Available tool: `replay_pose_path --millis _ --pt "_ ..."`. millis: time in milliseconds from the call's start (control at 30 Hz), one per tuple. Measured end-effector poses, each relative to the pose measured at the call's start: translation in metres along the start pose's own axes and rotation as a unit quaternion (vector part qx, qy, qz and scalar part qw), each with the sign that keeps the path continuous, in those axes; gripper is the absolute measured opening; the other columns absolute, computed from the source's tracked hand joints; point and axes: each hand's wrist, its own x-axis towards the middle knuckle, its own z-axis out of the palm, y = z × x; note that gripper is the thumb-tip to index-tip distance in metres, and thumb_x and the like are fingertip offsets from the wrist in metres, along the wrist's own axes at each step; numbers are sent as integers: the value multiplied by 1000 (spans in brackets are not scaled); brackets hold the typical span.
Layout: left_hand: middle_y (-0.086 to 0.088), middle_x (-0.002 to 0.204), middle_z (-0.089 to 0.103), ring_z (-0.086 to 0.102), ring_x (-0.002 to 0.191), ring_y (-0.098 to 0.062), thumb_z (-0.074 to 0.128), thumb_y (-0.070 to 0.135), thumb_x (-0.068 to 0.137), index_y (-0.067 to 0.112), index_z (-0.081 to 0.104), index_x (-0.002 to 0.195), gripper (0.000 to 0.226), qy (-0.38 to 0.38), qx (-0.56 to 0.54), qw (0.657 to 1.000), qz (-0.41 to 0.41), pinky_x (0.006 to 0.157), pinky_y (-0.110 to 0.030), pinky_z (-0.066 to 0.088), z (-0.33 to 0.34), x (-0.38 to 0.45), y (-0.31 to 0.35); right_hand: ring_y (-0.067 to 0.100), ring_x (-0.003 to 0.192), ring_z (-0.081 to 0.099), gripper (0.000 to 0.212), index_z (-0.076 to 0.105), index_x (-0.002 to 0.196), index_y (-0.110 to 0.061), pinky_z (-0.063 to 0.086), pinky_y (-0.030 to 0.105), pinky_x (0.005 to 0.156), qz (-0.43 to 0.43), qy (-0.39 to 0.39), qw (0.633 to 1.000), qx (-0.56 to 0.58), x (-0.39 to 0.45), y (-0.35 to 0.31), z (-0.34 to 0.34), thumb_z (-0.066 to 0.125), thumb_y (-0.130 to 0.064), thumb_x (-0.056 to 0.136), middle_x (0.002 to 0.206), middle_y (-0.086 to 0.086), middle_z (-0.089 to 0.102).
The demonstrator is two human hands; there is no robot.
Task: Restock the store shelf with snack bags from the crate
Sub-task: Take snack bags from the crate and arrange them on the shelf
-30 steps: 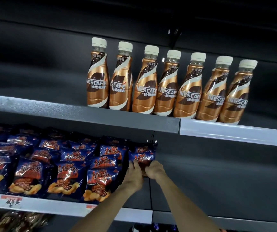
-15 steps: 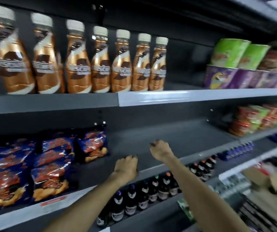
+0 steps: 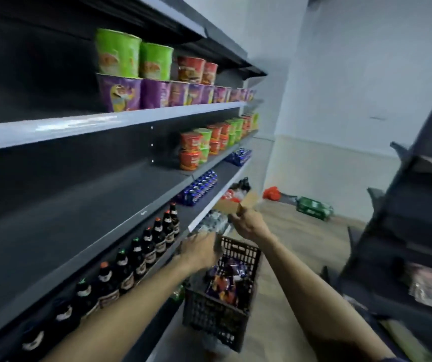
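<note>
Foil snack bags lie in the crate just below our left hand and right hand, both empty, fingers loose. We judge them light, crinkly, crushable; pinch a top seam.

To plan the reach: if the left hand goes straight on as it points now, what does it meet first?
Probably the black plastic lattice crate of snack bags; the left hand already hovers by its near rim, though depth is unclear.

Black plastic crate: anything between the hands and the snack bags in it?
Nothing visible. Both hands hover above the open-topped black plastic crate, and the blue and orange snack bags lie uncovered inside.
</note>
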Motion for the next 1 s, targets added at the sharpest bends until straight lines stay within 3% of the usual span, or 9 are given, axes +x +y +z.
replay_pose_path --millis 100,233,333,467,633,767,833,933,1000 --pt "-9 124 56 56 115 -33 41 56 94 19 46 122 47 -9 4 999 38 89 -41 45 10 33 56 41 109 61 44 62 120 -7 48 38 84 14 14 1000 -9 3 53 -35 46 -41 98 121 21 65" --pt "-8 128 56 55 118 -31 46 52 94 20 46 123 43 -15 -7 998 57 89 -40 44 29 68 107 41 109 60 41 62 117 -3 45 35 81 42 24 999 4 27 116 -61 48 -36 98 121 23 65" --pt "-8 129 56 55 118 -32 46 47 94 21 44 126 41 -21 0 999 49 91 -41 45 43 91 128 39 101 63 38 64 101 -5 40 30 72 57 17 998 10 50 155 -63 47 -38 97 110 23 68" --pt "-9 126 56 56 114 -32 43 45 95 19 46 122 37 -39 -8 999 26 90 -42 45 63 123 138 36 88 65 38 52 80 -9 37 28 66 86 7 996 24 84 193 -52 46 -44 94 84 15 63" --pt "-6 120 57 58 109 -29 43 47 96 19 46 117 35 -60 -6 998 11 89 -42 44 84 155 141 27 73 51 42 38 67 -16 36 30 64 88 -17 996 27 113 212 -38 43 -47 96 80 10 53" --pt "-6 131 52 53 119 -27 45 49 96 20 44 130 44 -74 -10 997 1 98 -47 42 106 184 135 29 85 54 51 56 99 -6 39 32 73 101 -34 994 38 140 220 -19 36 -53 98 106 18 64" --pt "-9 146 39 43 132 -30 46 50 96 22 38 141 53 -93 -22 995 -7 106 -52 36 121 202 126 33 107 56 61 50 125 -6 44 37 86 92 -28 994 46 153 225 -7 34 -58 98 127 21 58" --pt "-9 162 6 11 147 -34 47 53 93 33 28 150 63 -113 -39 993 -16 114 -63 15 137 236 108 36 145 26 76 23 154 -20 27 47 116 53 -48 997 -2 175 227 10 30 -67 95 159 20 20" --pt "-6 163 -4 -1 149 -34 48 54 92 36 26 150 65 -120 -34 992 -11 113 -67 8 144 259 96 35 151 4 77 9 156 -34 16 54 119 36 -62 996 -56 194 227 22 26 -72 92 164 13 -2"
